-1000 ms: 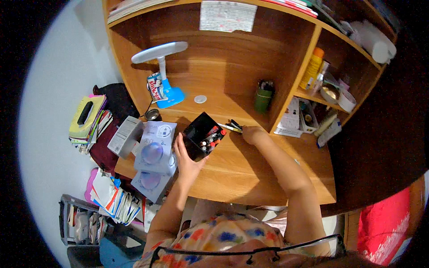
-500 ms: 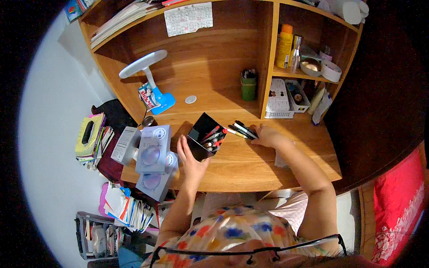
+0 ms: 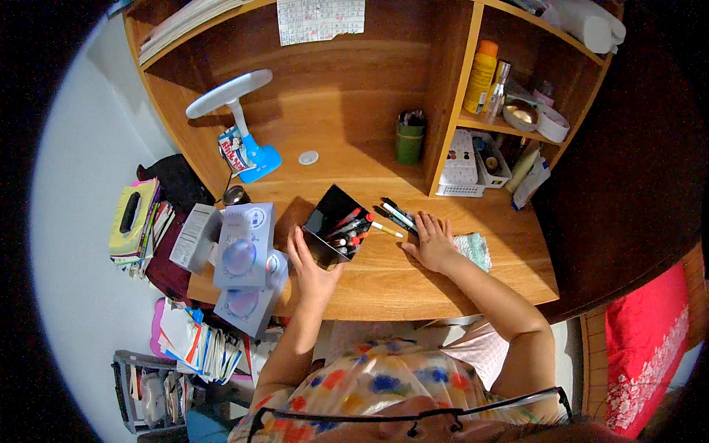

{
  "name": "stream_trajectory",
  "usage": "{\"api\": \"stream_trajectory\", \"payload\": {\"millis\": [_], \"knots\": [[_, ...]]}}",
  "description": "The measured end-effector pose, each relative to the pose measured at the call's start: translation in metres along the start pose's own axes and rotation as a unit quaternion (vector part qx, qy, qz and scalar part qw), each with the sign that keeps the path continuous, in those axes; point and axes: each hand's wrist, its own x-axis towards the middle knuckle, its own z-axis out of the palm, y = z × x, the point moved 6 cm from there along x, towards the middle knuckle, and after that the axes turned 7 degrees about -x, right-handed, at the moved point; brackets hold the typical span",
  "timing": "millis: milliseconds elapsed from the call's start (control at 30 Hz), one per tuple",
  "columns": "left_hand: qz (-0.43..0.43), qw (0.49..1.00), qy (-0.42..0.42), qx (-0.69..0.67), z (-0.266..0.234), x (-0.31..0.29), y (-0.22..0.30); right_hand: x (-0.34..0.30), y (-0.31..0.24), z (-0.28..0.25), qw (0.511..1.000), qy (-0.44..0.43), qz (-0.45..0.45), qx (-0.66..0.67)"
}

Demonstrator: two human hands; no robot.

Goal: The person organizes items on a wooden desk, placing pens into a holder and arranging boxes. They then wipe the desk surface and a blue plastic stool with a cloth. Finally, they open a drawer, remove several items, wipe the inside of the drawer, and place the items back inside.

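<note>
My left hand (image 3: 312, 275) grips a black box-shaped pen holder (image 3: 330, 210) by its near left side, tipping it over the desk so its mouth leans right. Inside lie several pens and markers (image 3: 348, 238), some red-capped. My right hand (image 3: 434, 247) is flat on the desktop, fingers spread, its fingertips beside a few loose black and white pens (image 3: 397, 214). A yellowish pen (image 3: 388, 230) lies between those pens and the holder. Just right of my right hand is a folded white and green cloth (image 3: 474, 249).
Lilac boxes (image 3: 244, 247) stack on the desk's left, beside a grey-white carton (image 3: 196, 238). Behind stand a blue-and-white lamp (image 3: 258, 159) and a green pen cup (image 3: 410, 138). White baskets (image 3: 461, 190) and a shelf of bottles (image 3: 481, 77) fill the right side.
My right hand has gone from curled at the loose pens' right end to spread flat beside them, slightly nearer me. More of the cloth shows. My left hand still holds the tipped holder.
</note>
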Motion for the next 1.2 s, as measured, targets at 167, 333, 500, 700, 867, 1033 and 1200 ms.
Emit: {"api": "stream_trajectory", "payload": {"millis": [167,333,500,700,867,1033,1200], "knots": [[-0.001,1.0,-0.003,0.012,-0.002,0.001,0.003,0.03,-0.011,-0.006,0.998,-0.035,-0.032,0.034],[-0.008,1.0,0.004,-0.012,-0.003,0.001,0.002,0.052,-0.014,0.003,0.986,0.025,-0.054,0.159],[-0.003,1.0,0.004,-0.004,-0.002,0.001,-0.001,0.065,-0.041,-0.013,0.968,0.101,-0.109,0.2],[-0.005,1.0,0.013,-0.016,-0.003,0.0,0.0,0.067,-0.062,-0.045,0.995,0.044,-0.087,-0.007],[-0.002,1.0,0.009,-0.011,-0.002,0.0,0.003,0.083,-0.064,-0.043,0.996,0.002,-0.073,-0.055],[0.011,1.0,0.009,-0.011,-0.003,0.001,0.004,0.1,-0.069,-0.04,0.98,-0.114,-0.108,-0.122],[0.002,1.0,0.007,0.013,-0.003,0.0,0.005,0.096,-0.076,-0.042,0.977,-0.138,-0.105,-0.125]]}}
